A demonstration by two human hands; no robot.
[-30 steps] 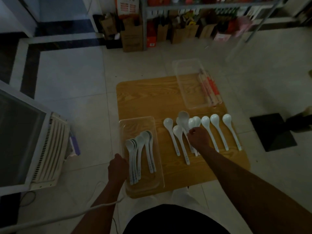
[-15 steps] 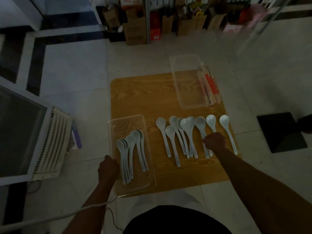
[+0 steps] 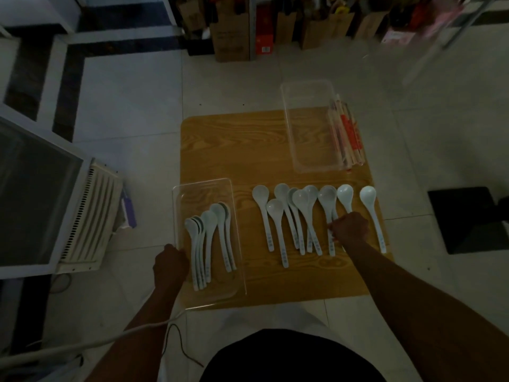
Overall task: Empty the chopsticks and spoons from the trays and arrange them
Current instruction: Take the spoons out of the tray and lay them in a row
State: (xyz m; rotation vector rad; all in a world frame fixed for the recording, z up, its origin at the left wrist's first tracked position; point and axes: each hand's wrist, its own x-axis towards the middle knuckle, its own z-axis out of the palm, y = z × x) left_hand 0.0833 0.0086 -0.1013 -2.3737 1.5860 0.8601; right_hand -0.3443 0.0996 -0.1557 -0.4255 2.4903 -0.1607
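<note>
A low wooden table (image 3: 242, 150) carries two clear plastic trays. The near-left tray (image 3: 203, 186) holds several white spoons (image 3: 209, 238), and my left hand (image 3: 169, 267) grips its left edge. A row of several white spoons (image 3: 300, 216) lies on the table to its right, bowls pointing away from me. My right hand (image 3: 349, 230) rests over the handles near the row's right end, fingers closed on a spoon handle (image 3: 330, 235). The far-right tray (image 3: 308, 125) looks bare inside. Wrapped chopsticks (image 3: 347, 136) lie in a bundle along its right side.
A white air-conditioner unit (image 3: 85, 216) stands on the floor left of the table. A white cable (image 3: 96, 343) runs past my left arm. Cardboard boxes and bags (image 3: 231, 28) line the far wall. A dark mat (image 3: 473, 216) lies on the right.
My right hand has moved from the middle of the spoon row to its right end. The spoons in the middle have shifted into a closer line. My left hand stays on the tray.
</note>
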